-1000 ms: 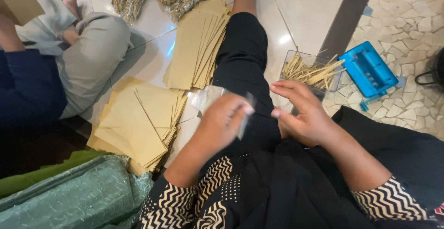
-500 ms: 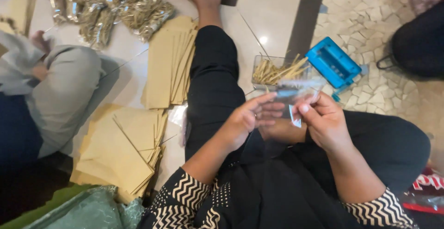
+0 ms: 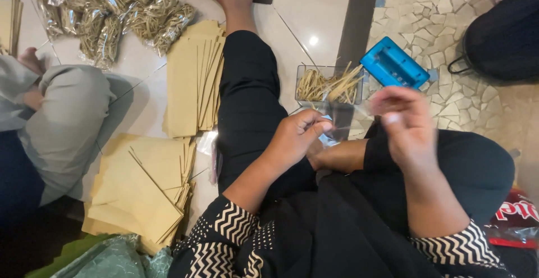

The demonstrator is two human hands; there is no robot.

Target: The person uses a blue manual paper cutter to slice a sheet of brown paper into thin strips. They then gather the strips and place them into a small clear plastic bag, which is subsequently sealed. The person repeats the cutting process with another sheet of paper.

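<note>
While the person sits on the tiled floor with one leg stretched forward, both hands are raised above the lap and share a small clear plastic bag. The left hand is closed, with thumb and fingertips pinching the bag's lower left edge. The right hand is blurred; its fingers are curled around the bag's upper right edge, and the grip appears closed on the bag. The bag is stretched between the two hands. Its long axis runs roughly left to right, rising slightly toward the right hand. Which end is the open mouth cannot be determined, because the film is transparent and blurred.

Just beyond the hands, a clear rectangular tray stands on the floor and holds pale wooden sticks, most of them lying lengthwise left to right. A blue plastic box lies just to the right of the tray, tilted diagonally. On the far side of the stretched leg, one stack of brown paper envelopes lies with its long axis pointing away from the person. A second, fanned stack lies nearer. Filled clear packets are heaped at the top left. Another person's grey-clad knee is at the left.
</note>
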